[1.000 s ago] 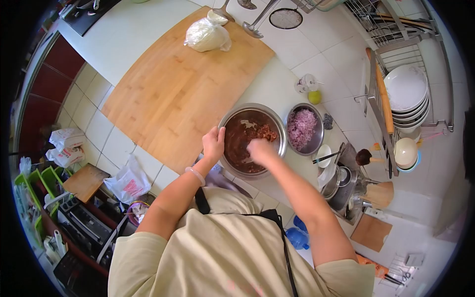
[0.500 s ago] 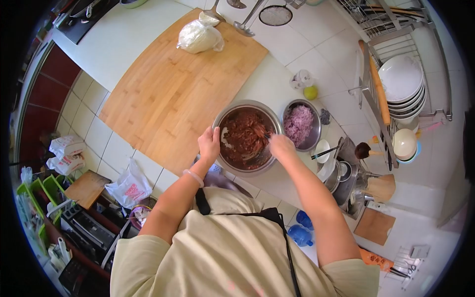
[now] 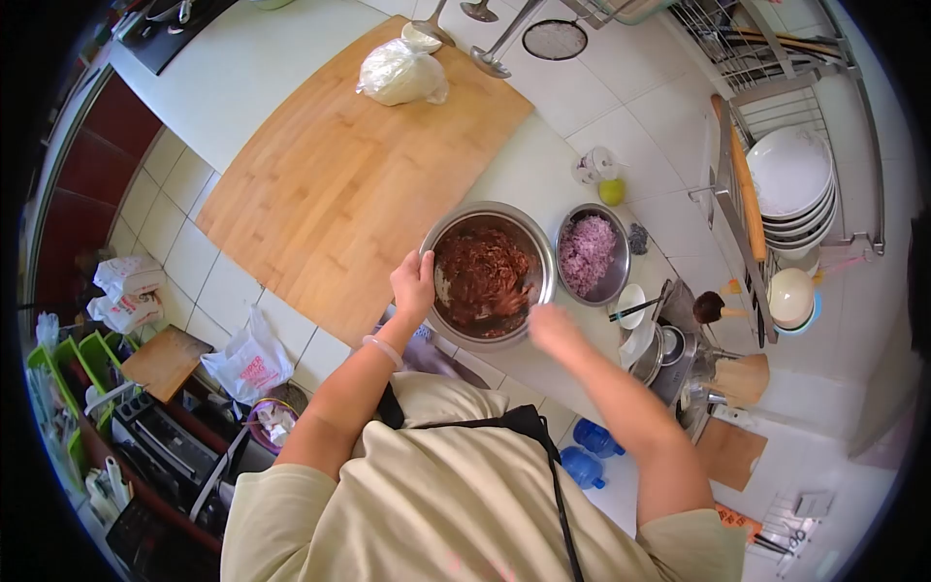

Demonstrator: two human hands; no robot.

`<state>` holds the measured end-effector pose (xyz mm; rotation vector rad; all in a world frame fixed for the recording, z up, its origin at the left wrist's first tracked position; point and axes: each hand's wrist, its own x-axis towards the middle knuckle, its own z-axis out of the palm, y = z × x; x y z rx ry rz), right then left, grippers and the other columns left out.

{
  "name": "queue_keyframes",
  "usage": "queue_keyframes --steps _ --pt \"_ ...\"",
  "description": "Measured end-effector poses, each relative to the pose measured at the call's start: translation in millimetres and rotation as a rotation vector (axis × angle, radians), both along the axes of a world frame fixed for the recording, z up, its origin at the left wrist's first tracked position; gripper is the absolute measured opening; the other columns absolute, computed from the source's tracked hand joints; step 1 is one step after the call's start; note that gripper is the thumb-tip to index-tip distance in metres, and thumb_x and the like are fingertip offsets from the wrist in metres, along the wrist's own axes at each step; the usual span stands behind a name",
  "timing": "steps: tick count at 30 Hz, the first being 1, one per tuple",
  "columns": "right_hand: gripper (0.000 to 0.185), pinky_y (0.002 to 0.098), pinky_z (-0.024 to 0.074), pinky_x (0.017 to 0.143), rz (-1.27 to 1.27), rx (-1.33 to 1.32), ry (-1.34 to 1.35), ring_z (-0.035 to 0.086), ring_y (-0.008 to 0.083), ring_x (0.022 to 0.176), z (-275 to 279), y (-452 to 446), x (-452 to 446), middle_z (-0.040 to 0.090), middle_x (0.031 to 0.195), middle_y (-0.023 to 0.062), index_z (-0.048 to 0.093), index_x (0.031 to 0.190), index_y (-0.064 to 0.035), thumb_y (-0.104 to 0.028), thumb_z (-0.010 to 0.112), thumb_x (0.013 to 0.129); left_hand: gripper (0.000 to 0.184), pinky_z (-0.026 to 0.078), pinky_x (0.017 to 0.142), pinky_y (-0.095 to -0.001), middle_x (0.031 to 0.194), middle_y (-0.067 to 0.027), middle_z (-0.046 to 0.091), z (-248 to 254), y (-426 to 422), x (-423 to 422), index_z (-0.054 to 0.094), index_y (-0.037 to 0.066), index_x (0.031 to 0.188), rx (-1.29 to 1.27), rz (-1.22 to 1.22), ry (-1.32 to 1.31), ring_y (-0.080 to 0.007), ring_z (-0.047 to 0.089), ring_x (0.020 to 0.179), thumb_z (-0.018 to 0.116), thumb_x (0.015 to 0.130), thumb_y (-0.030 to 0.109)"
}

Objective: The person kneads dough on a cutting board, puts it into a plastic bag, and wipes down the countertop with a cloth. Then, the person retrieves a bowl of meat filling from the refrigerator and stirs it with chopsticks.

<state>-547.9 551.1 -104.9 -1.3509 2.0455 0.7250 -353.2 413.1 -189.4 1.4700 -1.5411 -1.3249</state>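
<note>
A steel mixing bowl (image 3: 452,327) holds dark reddish-brown minced meat (image 3: 485,267). My left hand (image 3: 414,283) grips its left rim, thumb over the edge. At the lower right rim, my right hand (image 3: 557,330) is closed and smeared by motion. It holds a thin utensil that dips into the meat; blur hides its exact kind. Just right of the bowl, a smaller steel bowl (image 3: 615,276) contains chopped purple onion (image 3: 588,254).
A large wooden board (image 3: 359,184) lies left of the bowl, carrying a plastic-wrapped white lump (image 3: 402,73). A green fruit (image 3: 611,192) and clear cup (image 3: 593,166) sit behind. White dishes (image 3: 630,301), chopsticks (image 3: 635,312) and a dish rack (image 3: 766,107) occupy the right side.
My right hand has moved down along the bowl's right rim, and the meat has shifted inside. My left hand keeps its hold on the rim. The camera view has tilted slightly.
</note>
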Motion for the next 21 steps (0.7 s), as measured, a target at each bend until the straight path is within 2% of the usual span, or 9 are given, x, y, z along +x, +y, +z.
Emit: queue_keyframes --steps 1,2,5,9,11,13,15,17,21 --pt "0.029 0.0474 0.0515 0.084 -0.084 0.049 -0.093 0.066 0.0343 0.097 11.5 -8.1 25.3 0.067 0.098 0.0253 0.067 0.099 0.0023 -0.020 0.051 0.091 0.036 0.041 0.056 -0.0429 0.061 -0.0241 0.048 -1.8 0.5 0.4 0.051 -0.002 0.074 0.003 0.005 -0.002 -0.0373 0.045 0.054 0.056 0.094 0.027" --pt "0.029 0.0477 0.0516 0.084 0.061 -0.014 -0.259 0.066 0.0367 0.095 0.3 -16.5 35.3 0.066 0.098 0.0262 0.066 0.096 0.0039 -0.018 0.049 0.092 0.036 0.041 0.056 -0.0428 0.061 -0.0238 0.047 -3.6 2.1 -0.3 0.050 -0.002 0.074 0.008 -0.002 0.017 -0.0364 0.044 0.054 0.056 0.094 0.027" --pt "0.027 0.0479 0.0526 0.082 -0.107 -0.147 -0.076 0.066 0.0384 0.094 11.5 -81.3 36.3 0.066 0.098 0.0259 0.067 0.095 0.0014 -0.019 0.051 0.091 0.037 0.040 0.055 -0.0428 0.060 -0.0234 0.047 -10.3 1.9 0.2 0.049 -0.002 0.073 -0.004 -0.031 0.022 -0.0356 0.043 0.054 0.056 0.094 0.027" --pt "0.024 0.0479 0.0520 0.084 -0.219 -0.220 0.005 0.066 0.0363 0.094 7.6 -30.7 -12.2 0.066 0.099 0.0253 0.068 0.097 0.0021 -0.015 0.053 0.088 0.038 0.039 0.055 -0.0434 0.060 -0.0242 0.047 1.9 1.5 2.0 0.049 -0.002 0.072 -0.002 -0.017 0.002 -0.0368 0.042 0.054 0.056 0.094 0.027" --pt "0.023 0.0485 0.0507 0.086 0.063 0.033 -0.015 0.066 0.0371 0.095 -18.5 9.8 1.0 0.066 0.101 0.0261 0.068 0.098 0.0011 -0.013 0.053 0.089 0.038 0.040 0.055 -0.0430 0.060 -0.0239 0.047 -2.7 -0.8 1.1 0.049 -0.002 0.072 -0.003 -0.014 -0.018 -0.0360 0.042 0.054 0.056 0.094 0.027" --pt "0.024 0.0485 0.0497 0.088 -0.156 -0.048 -0.245 0.065 0.0388 0.097 21.3 -21.2 55.2 0.065 0.102 0.0279 0.068 0.097 0.0006 -0.015 0.051 0.091 0.038 0.040 0.055 -0.0426 0.060 -0.0237 0.047 -5.1 3.2 0.4 0.049 -0.002 0.073 0.003 -0.033 -0.040 -0.0353 0.042 0.053 0.056 0.094 0.028" --pt "0.029 0.0478 0.0502 0.086 -0.107 -0.081 -0.171 0.063 0.0414 0.098 -12.7 -48.7 45.2 0.066 0.099 0.0268 0.068 0.093 0.0004 -0.024 0.052 0.093 0.038 0.039 0.055 -0.0417 0.060 -0.0225 0.046 -4.3 -0.8 1.8 0.048 -0.002 0.072 0.005 -0.054 0.039 -0.0334 0.041 0.053 0.057 0.094 0.027" --pt "0.029 0.0486 0.0514 0.081 -0.296 -0.281 -0.117 0.065 0.0396 0.094 17.1 -60.2 18.3 0.067 0.095 0.0254 0.068 0.090 0.0007 -0.022 0.050 0.093 0.038 0.039 0.055 -0.0418 0.060 -0.0225 0.047 -0.8 0.5 2.8 0.048 -0.002 0.072 0.012 -0.046 0.038 -0.0339 0.042 0.053 0.057 0.094 0.027" --pt "0.022 0.0456 0.0527 0.079 -0.100 -0.167 0.097 0.068 0.0319 0.092 3.3 -11.9 -12.5 0.068 0.096 0.0219 0.068 0.097 -0.0051 -0.018 0.052 0.092 0.037 0.040 0.055 -0.0427 0.062 -0.0238 0.050 -10.6 0.1 0.5 0.049 -0.002 0.072 0.032 -0.029 -0.032 -0.0368 0.048 0.055 0.058 0.094 0.027"
